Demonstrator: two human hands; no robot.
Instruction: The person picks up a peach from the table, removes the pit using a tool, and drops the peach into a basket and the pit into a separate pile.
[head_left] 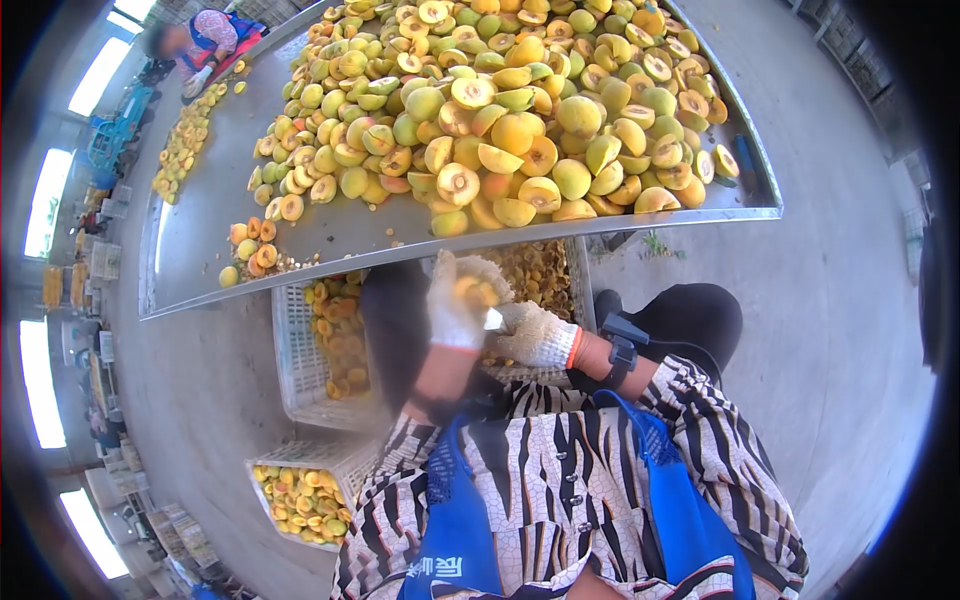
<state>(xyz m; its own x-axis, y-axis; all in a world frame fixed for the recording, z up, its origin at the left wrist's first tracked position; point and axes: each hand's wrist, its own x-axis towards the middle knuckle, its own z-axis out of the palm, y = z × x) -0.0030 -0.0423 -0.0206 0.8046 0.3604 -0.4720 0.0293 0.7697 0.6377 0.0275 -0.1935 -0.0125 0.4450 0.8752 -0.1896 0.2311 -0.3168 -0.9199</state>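
Observation:
Both of my hands wear pale work gloves and meet just below the near edge of the metal table [340, 262]. In my left hand [458, 300] is a yellow-orange fruit piece [476, 292], with the fingers curved around it and somewhat blurred. My right hand [535, 335] is closed beside it, near a small white object [493, 319] too unclear to name. On the table, past my hands, lies a large heap of halved yellow-green fruit [480, 120], some halves with pits showing.
White crates of fruit stand under the table [297, 350] and at lower left [350, 462]. Below my hands is a container of brown pieces [535, 275]. Another person [215, 40] works at the table's far left, beside more fruit [185, 145].

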